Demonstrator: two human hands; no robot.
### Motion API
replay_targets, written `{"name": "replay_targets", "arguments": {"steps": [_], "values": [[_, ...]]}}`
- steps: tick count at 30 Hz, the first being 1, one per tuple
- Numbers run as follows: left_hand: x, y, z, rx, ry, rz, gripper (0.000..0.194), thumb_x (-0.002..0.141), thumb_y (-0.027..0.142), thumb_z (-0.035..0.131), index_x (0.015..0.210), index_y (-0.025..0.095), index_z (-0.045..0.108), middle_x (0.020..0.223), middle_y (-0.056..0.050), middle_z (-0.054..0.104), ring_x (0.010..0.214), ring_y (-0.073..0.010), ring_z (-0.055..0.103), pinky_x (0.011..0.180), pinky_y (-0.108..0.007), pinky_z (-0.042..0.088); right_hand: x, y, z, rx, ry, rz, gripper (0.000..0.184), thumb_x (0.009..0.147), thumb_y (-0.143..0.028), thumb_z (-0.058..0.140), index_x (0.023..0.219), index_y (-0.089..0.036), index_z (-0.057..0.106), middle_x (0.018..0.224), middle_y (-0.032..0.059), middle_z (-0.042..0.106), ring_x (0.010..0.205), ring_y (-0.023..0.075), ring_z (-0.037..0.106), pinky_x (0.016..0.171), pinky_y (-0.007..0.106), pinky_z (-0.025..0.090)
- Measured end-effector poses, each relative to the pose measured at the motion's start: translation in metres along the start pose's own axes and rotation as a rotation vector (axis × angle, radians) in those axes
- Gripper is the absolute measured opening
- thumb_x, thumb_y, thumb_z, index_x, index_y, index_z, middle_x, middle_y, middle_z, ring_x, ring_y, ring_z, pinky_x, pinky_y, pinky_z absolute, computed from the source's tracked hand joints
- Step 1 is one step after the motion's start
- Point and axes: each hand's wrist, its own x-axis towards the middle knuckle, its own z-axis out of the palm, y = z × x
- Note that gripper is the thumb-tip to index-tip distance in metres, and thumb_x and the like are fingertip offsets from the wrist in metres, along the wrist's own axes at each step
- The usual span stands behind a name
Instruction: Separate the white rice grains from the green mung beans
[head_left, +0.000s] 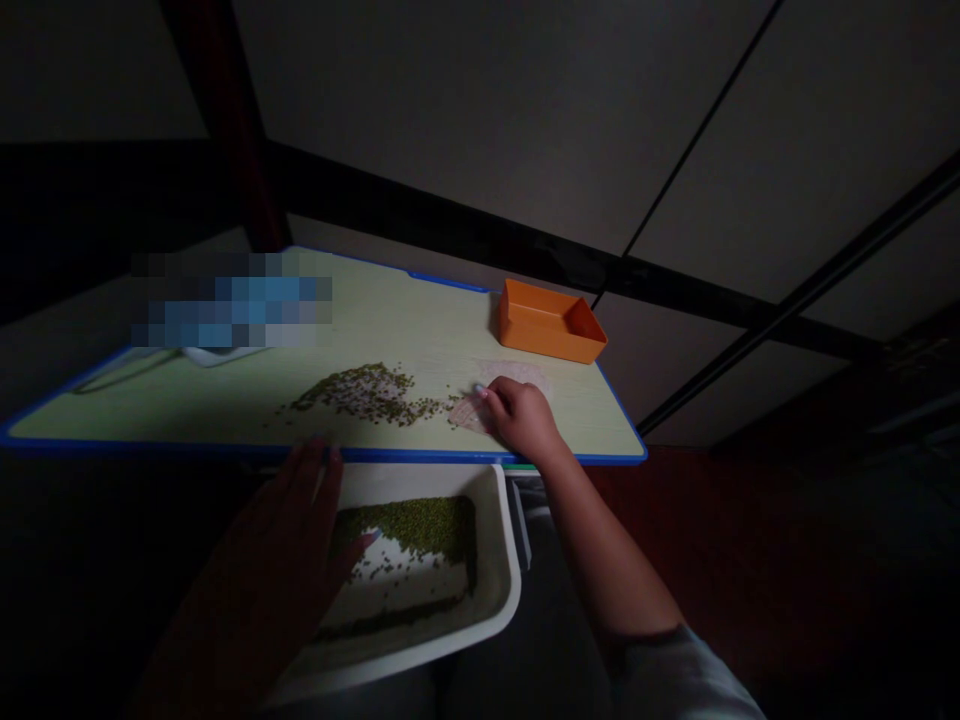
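My right hand (523, 415) is over the table's right part with its fingers curled and pinched; what they hold, if anything, is too small to make out. A pale pinkish patch (469, 412) lies under its fingertips, whether a print or a thin sheet I cannot tell. Left of it spreads a loose pile of small green beans (360, 390), like mung beans. My left hand (289, 540), in shadow, is stretched over the white basin (508, 560), fingertips at the table's front edge and thumb out. More green beans (431, 525) lie in the basin.
An orange open box (551, 335) stands at the back right of the pale, blue-edged table (450, 320). A blurred-out blue item (240, 310) is at the left, with a cable beside it. Behind the table are wall panels (480, 120). The basin sits below the front edge.
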Motion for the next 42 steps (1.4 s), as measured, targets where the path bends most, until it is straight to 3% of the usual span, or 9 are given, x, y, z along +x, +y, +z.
{"name": "replay_targets", "arguments": {"steps": [4,14,21,36,42], "values": [[-0.001,-0.001,0.001,-0.008,-0.002,0.002,0.081,0.087,0.054,0.03,0.148,0.008,0.005,0.154,-0.029,0.025,0.142,-0.0392,0.028,0.103,-0.056,0.043,-0.002,0.008,0.001,0.115,0.025,0.02,0.026,0.093,-0.031,0.047,0.081,-0.018,0.065,0.071,0.0038,0.068,0.063,0.0141,0.057,0.058,0.023,0.032],[-0.002,0.001,0.002,-0.012,-0.001,-0.025,0.08,0.087,0.05,0.034,0.149,0.011,0.003,0.157,-0.025,0.02,0.144,-0.0369,0.025,0.104,-0.056,0.042,-0.003,0.009,0.0,0.156,-0.021,-0.001,0.028,0.093,-0.034,0.049,0.075,-0.018,0.064,0.064,0.0026,0.065,0.058,0.0127,0.053,0.056,0.023,0.029],[-0.002,0.003,0.001,-0.017,-0.025,-0.053,0.081,0.086,0.051,0.036,0.149,0.014,0.001,0.159,-0.022,0.016,0.144,-0.0358,0.026,0.105,-0.055,0.042,-0.001,-0.002,0.0,0.052,-0.008,-0.063,0.029,0.093,-0.032,0.048,0.075,-0.018,0.065,0.063,0.0025,0.064,0.057,0.0129,0.052,0.057,0.024,0.028],[0.0,0.002,-0.002,-0.039,-0.02,-0.043,0.08,0.086,0.051,0.033,0.148,0.008,0.007,0.155,-0.026,0.023,0.142,-0.0385,0.029,0.105,-0.056,0.041,-0.006,0.0,-0.005,-0.116,0.04,0.107,0.03,0.094,-0.034,0.045,0.084,-0.019,0.068,0.07,0.0052,0.07,0.062,0.0157,0.058,0.059,0.026,0.028],[-0.001,0.001,0.0,-0.015,-0.026,-0.026,0.081,0.087,0.052,0.033,0.148,0.006,0.007,0.155,-0.028,0.024,0.143,-0.0385,0.027,0.106,-0.056,0.04,-0.004,-0.001,-0.003,-0.001,0.016,-0.008,0.03,0.095,-0.032,0.045,0.083,-0.017,0.068,0.071,0.0033,0.07,0.063,0.0137,0.057,0.064,0.024,0.032]]}}
